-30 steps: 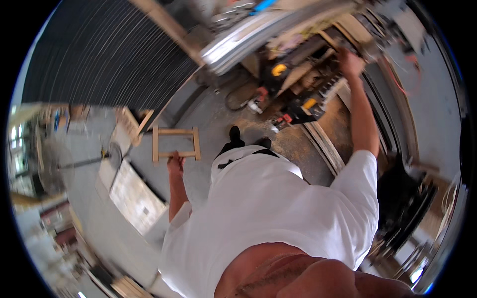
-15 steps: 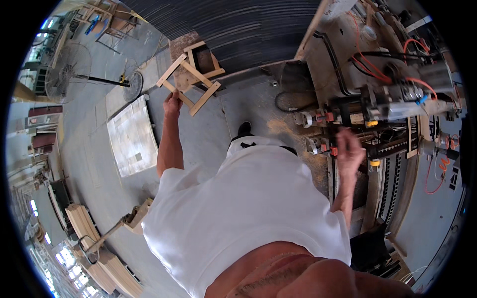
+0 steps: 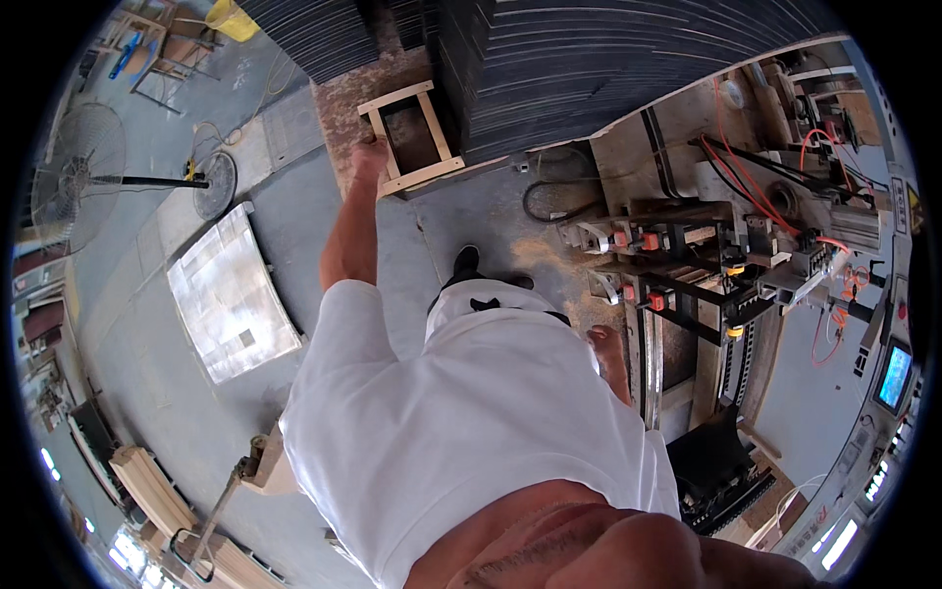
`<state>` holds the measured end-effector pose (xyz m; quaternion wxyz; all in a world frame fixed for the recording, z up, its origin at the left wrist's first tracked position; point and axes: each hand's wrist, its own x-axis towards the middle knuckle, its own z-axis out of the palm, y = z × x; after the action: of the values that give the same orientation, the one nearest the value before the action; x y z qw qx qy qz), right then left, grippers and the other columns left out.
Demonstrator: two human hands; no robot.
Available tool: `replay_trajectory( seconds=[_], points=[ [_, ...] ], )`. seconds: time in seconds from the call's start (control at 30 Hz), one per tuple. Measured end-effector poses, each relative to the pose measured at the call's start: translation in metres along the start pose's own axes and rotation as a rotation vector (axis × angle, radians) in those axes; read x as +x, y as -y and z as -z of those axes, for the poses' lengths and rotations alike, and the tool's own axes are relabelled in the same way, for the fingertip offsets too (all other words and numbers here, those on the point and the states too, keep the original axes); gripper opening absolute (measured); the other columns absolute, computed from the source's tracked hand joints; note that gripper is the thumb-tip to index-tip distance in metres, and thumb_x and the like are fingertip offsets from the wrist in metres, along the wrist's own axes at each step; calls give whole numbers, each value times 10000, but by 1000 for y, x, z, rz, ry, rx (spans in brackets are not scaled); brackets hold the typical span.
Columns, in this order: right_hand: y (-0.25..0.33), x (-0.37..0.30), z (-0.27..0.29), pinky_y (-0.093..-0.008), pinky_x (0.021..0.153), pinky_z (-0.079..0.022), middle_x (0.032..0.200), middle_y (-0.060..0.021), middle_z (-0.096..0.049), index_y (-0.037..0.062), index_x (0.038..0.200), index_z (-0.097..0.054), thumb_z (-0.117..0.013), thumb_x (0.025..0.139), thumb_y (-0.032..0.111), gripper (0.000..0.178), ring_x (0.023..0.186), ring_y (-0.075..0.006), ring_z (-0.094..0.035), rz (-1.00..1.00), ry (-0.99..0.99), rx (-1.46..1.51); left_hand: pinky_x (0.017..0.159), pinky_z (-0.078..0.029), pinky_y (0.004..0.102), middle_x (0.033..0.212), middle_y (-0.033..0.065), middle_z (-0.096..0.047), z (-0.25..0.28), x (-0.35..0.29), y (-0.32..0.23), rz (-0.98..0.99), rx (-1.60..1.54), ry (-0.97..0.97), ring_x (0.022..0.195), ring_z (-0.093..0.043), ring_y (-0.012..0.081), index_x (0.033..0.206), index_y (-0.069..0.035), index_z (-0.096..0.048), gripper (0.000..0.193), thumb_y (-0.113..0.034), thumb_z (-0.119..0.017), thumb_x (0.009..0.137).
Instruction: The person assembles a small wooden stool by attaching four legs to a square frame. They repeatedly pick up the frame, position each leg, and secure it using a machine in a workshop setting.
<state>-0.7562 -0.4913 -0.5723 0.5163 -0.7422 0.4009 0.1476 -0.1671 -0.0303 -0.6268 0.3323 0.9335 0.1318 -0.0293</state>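
Note:
A rectangular wooden frame (image 3: 436,126) of pale slats lies flat on a brown, worn board (image 3: 339,108) at the foot of a dark stack. My left hand (image 3: 369,157) reaches far forward, its fingers closed at the frame's left rail. Whether a second frame lies underneath, I cannot tell. Beside my right hip hangs my right hand (image 3: 605,346), fingers curled in, with no object showing in them. Nearest to it is a clamping machine (image 3: 677,265) with black arms and red and yellow parts.
Tall stacks of dark sheets (image 3: 569,69) rise ahead. On the left floor lie a pale flat panel (image 3: 235,294) and a standing fan (image 3: 78,177). Sawdust (image 3: 540,257) covers the floor by the machine. Cut boards (image 3: 152,486) are piled at lower left; a lit screen (image 3: 894,377) is at far right.
The wooden frame, tilted in my left hand above another frame before, now lies flat on the board. My left arm stretched forward. My right hand drew back from the machine to my hip.

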Motion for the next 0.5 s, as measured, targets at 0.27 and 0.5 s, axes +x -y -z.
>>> replay_trajectory(
  seconds=[0.27,0.5],
  points=[
    [-38,5,-29,-314,561,-487,727,-58,-651,-22,917,-636,-668,821,116,171,614,-186,-610,-51,-72,81,880,-462,449,997,158,-667,52,-91,-89,-390,185,-71,991,-589,358,1121,-96,-642,457,-416,-648,796],
    [16,-26,-53,-235,503,-452,770,-34,-660,8,1019,-651,-614,865,113,189,639,-108,-616,-49,-126,220,975,-377,458,1069,119,-638,20,-135,-97,-801,589,268,1066,-558,307,1113,-99,-618,472,-339,-737,725]
  ],
)
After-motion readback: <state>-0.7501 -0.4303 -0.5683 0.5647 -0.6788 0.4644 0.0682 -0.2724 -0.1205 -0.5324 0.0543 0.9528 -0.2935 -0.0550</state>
